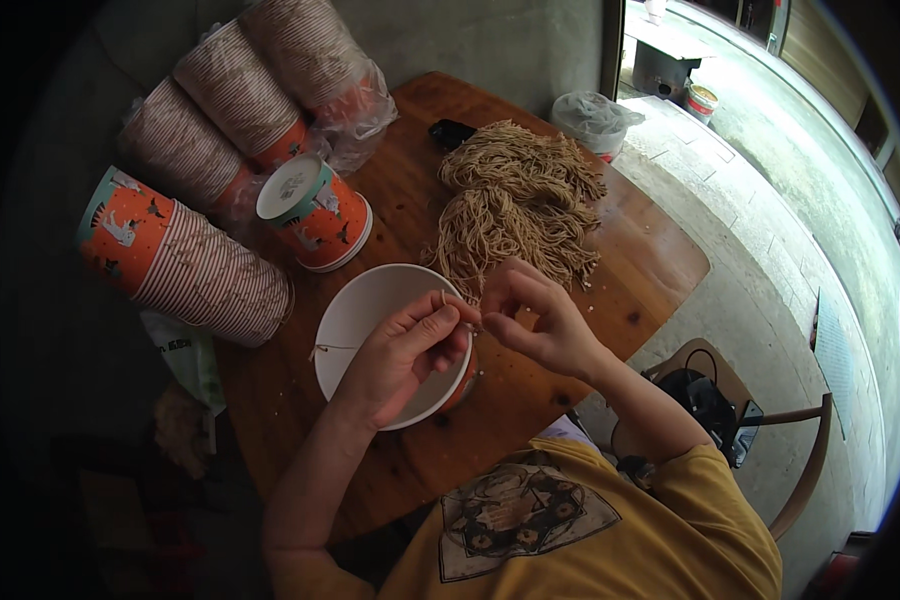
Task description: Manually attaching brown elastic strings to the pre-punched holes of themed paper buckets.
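A white-lined paper bucket (355,310) with an orange outside stands open on the wooden table in front of me. A short end of beige cord (320,348) shows at its left rim. My left hand (410,350) is over the bucket, thumb and fingers pinched, with a bit of cord looping above the fingertips. Just right of it, over the bucket's right rim, my right hand (538,318) has its fingers curled together in a pinch; what lies between them is too small to make out. Beyond the hands lies a heap of beige cords (520,200).
An orange lidded-looking paper bucket (320,222) stands upside down behind the open one. Nested stacks of paper buckets (210,280) lean at the left, some in clear plastic. A black object (451,133) and a plastic-covered tub (595,122) are at the back. A wooden chair (808,480) stands right.
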